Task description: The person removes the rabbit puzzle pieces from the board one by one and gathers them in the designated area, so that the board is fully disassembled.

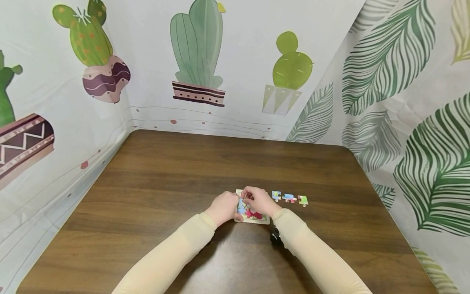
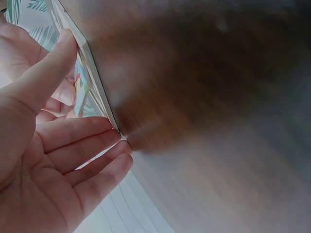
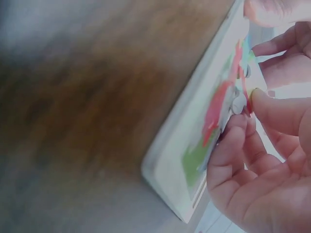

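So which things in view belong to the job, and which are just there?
Part of the job:
Puzzle board, left hand at its edge
Puzzle piece pinched in the right hand
Three loose pieces right of the board, probably same puzzle

Just there:
Dark object by the right sleeve, unclear what
Cactus-and-leaf cloth
Table, support only

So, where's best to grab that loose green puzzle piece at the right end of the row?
Probably by two opposite edges of the green piece, pinched from above, coming from the right: it lies flat on the table, the blue-and-pink piece sits to its left, and the knob on its near side looks narrow.
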A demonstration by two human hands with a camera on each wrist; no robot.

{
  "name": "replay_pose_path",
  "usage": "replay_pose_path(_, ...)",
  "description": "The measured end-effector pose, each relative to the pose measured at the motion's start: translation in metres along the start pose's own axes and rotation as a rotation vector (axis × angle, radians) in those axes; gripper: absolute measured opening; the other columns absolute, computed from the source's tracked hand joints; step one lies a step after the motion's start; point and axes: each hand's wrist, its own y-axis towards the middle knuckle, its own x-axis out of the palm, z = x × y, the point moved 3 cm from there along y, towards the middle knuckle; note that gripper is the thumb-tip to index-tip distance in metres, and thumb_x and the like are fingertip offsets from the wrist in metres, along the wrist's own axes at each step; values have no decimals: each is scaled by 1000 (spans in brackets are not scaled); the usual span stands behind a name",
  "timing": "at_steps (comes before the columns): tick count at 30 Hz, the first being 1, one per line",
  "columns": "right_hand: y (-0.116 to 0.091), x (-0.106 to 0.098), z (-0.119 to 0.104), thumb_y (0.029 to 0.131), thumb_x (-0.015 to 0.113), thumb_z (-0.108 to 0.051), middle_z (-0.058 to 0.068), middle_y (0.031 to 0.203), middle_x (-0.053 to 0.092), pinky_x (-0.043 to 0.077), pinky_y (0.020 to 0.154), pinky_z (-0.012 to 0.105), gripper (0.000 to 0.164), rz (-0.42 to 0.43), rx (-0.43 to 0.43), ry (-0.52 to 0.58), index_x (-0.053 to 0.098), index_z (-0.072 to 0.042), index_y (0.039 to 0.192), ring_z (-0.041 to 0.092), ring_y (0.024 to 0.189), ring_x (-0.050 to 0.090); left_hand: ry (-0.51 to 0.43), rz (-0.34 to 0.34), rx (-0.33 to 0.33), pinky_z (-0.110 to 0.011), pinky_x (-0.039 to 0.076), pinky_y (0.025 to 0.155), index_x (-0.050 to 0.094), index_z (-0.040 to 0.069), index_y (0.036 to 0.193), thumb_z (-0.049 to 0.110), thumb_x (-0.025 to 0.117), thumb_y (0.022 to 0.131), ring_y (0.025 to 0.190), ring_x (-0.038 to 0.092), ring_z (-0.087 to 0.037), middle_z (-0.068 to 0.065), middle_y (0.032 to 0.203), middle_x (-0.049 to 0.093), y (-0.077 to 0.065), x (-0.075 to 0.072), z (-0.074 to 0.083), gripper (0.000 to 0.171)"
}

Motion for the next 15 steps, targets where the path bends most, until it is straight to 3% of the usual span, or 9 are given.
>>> replay_pose_path(10, -1, -2, 1, 89, 61, -3, 0, 76, 55, 42, 58, 25, 5, -13, -6, 24, 61, -8, 91, 13, 66, 49, -2, 12, 39, -30, 50, 54, 61, 10, 69, 38, 81, 71, 63, 58, -15, -1, 66, 62, 2, 0, -2, 35)
replay_pose_path(15, -1, -2, 2, 87, 65, -5, 0, 75, 55, 43, 60, 24, 6, -13, -9, 49, 61, -8, 90, 12, 67, 50, -15, -6, 19, -32, 51, 53, 60, 10, 69, 29, 81, 72, 66, 61, -17, -2, 70, 63, 4, 1, -3, 28)
